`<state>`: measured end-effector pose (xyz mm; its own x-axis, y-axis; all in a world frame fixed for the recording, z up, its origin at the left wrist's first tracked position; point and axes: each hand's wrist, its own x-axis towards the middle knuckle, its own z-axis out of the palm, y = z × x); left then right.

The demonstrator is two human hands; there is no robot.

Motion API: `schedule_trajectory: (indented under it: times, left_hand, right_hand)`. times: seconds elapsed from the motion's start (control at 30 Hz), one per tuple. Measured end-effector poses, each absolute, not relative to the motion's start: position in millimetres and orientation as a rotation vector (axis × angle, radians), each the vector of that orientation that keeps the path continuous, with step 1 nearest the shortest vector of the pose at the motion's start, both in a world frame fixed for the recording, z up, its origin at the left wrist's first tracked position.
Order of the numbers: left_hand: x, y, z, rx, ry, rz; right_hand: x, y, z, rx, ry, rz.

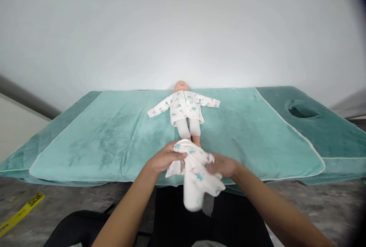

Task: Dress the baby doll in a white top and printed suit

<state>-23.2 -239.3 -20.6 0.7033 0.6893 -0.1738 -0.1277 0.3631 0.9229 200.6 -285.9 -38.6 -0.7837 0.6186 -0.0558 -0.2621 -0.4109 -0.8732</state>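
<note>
Cloth [195, 170]: white, with small teal prints
Folds: bunched, drooping below, partly blurred
Place: at the feet of the doll [181, 86]

Loose white garment with teal print [194, 174]: soft cloth, matt
White long-sleeved jacket with teal print [178, 105]: thin cloth, matt
Pink round doll head [181, 85]: smooth, plastic or rubber look
Light teal rectangular pad [237, 140]: plush cloth, uneven nap
Pale grey flat wall [183, 29]: smooth, matt
</note>
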Motion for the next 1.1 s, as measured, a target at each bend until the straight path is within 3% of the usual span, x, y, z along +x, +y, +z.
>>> schedule_trajectory:
  times: [0.1, 0.23, 0.57, 0.83, 1.1]
  left_hand:
    - [-13.7, -247.5, -35.3, 0.919, 0.59, 0.692]
    - [0.6, -252.3, -30.1, 0.877, 0.729, 0.69]
    - [-5.6, -207.7, -30.1, 1.688, 1.001, 0.444]
    - [24.1, -197.5, -30.4, 2.105, 1.393, 0.283]
    - [28.5, -202.2, -29.6, 2.027, 1.292, 0.35]
  right_hand:
    - [194.2, -296.8, -32.5, -0.504, -1.439, 2.215]
    - [195.8, -284.6, -37.0, -0.646, -1.141, 1.912]
    - [213.4, -252.5, -99.1, -1.511, -1.328, 1.133]
    - [220.9, -227.0, -99.8, -1.325, -1.301, 1.262]
    - [214.5, -227.4, -112.6, -1.162, -0.97, 1.493]
